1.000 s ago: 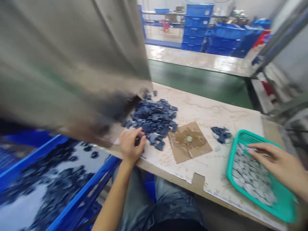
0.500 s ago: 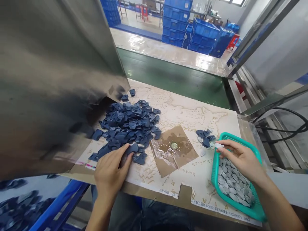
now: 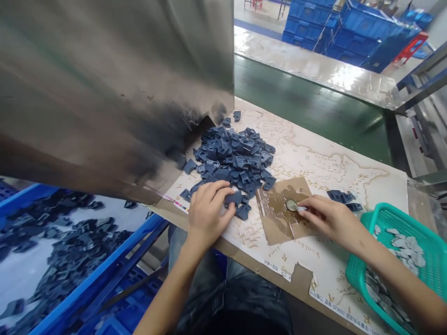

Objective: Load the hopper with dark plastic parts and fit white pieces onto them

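My left hand (image 3: 211, 209) pinches a dark blue plastic part (image 3: 234, 197) between thumb and fingers, at the front edge of a heap of similar parts (image 3: 237, 156). My right hand (image 3: 330, 216) holds a small whitish piece (image 3: 300, 209) at its fingertips, beside a small round disc (image 3: 291, 205) on a wet-looking brown cardboard square (image 3: 274, 223). Under my right forearm stands a green basket (image 3: 379, 211) with pale flat pieces (image 3: 407, 249) in it. A few blue parts (image 3: 340, 196) lie on the printed sheet, left of the basket.
A large metal panel (image 3: 115, 83) rises at the left. Below it, a blue bin (image 3: 94, 284) holds many dark parts. Behind the printed sheet (image 3: 314, 163) runs a green belt (image 3: 307, 107). Stacked blue crates (image 3: 363, 32) stand farther back.
The view has turned left, bringing the lower-left bin further into sight. My right hand has moved from the basket's rim to the cardboard with the whitish piece. My left hand still holds a blue part.
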`<state>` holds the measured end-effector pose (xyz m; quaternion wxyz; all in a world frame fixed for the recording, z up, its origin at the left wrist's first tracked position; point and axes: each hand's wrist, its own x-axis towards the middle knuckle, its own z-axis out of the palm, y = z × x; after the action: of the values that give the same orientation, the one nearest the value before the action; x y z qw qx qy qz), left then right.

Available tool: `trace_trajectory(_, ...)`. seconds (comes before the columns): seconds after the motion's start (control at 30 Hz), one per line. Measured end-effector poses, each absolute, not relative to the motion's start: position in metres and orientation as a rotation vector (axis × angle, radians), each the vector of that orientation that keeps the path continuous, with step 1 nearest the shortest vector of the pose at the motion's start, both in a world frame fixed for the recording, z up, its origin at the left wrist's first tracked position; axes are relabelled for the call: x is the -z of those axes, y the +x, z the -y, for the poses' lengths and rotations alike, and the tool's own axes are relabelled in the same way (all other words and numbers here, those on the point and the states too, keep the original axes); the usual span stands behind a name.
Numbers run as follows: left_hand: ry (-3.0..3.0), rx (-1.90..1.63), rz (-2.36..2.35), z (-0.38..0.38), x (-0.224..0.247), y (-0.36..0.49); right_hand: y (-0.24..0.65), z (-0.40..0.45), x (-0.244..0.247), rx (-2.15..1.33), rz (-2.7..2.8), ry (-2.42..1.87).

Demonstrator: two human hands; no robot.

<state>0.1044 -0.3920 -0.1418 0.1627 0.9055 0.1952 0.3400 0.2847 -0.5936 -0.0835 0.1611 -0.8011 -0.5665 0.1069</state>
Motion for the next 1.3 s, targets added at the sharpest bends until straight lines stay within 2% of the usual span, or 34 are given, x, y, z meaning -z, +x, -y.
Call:
trace_trajectory(0.13, 2.145, -1.005, -0.601, 0.396, 0.136, 0.100, 0.291, 0.588, 0.089, -0.235, 1.684, -2.290)
trace_trajectory(0.27, 1.639, -0.821, -0.640, 0.400, 0.132, 0.095, 0.296, 0.587, 0.097, -0.164, 1.698, -2.322)
trace_trajectory(0.47, 1.045, -0.587, -0.452, 0.406, 0.126, 0.097, 0.300, 0.588, 0.104, -0.116, 1.715, -2.365)
trace_trajectory(0.73, 0.754, -0.439, -0.533, 0.423, 0.112, 0.111, 0.279, 0.582, 0.077, -0.028, 1.482, -2.096)
trace_trajectory(0.9, 0.507, -0.338, -0.572, 0.451, 0.106, 0.127, 0.248, 0.585, 0.063, -0.127, 1.387, -1.949)
trace_trajectory(1.3, 0.441, -0.260, -0.505, 0.480, 0.097, 0.132, 0.236, 0.589, 0.063, -0.236, 1.450, -1.783)
